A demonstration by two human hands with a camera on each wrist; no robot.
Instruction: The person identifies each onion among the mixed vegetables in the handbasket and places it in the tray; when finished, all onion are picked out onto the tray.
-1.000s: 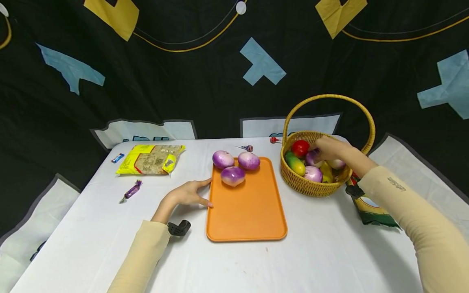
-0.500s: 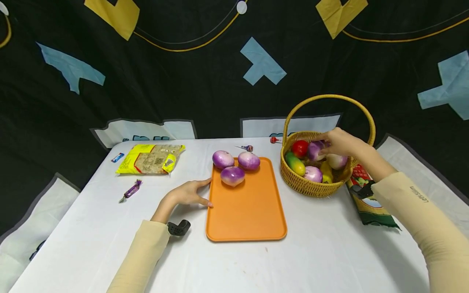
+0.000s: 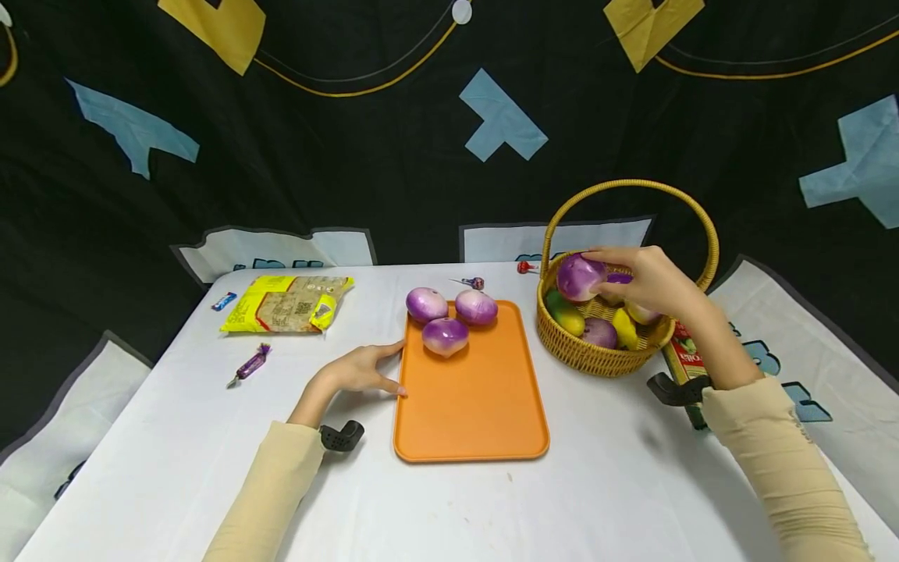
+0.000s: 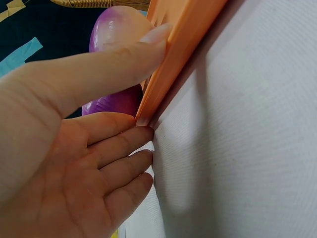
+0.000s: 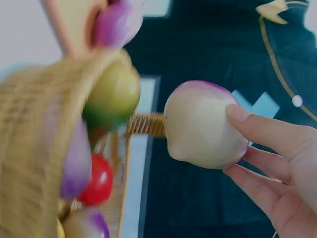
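Note:
My right hand [image 3: 649,281] pinches a purple-and-white onion [image 3: 580,277] between thumb and fingertips, raised over the wicker basket [image 3: 590,361]. The right wrist view shows the onion's [image 5: 200,126] pale side, with the thumb [image 5: 247,121] against it. My left hand [image 3: 361,369] lies at the left edge of an orange tray [image 3: 477,414]. Its thumb touches the rim and its straight fingers [image 4: 126,144] meet the tray's side in the left wrist view. At the tray's far end sit three more onions [image 3: 445,337].
Inside the basket are a green-yellow fruit [image 3: 564,312], a red tomato [image 5: 97,179], a yellow fruit [image 3: 625,328] and more onions; its tall handle [image 3: 632,184] arches above. A yellow bag [image 3: 288,304], a purple-wrapped candy [image 3: 251,364] and lollipops [image 3: 474,282] lie around. A green-red packet [image 3: 684,355] lies beside the basket.
My right hand has lifted the onion up from among the basket's contents and moved it leftward, over the tomato in the head view. The left hand and tray have stayed in place.

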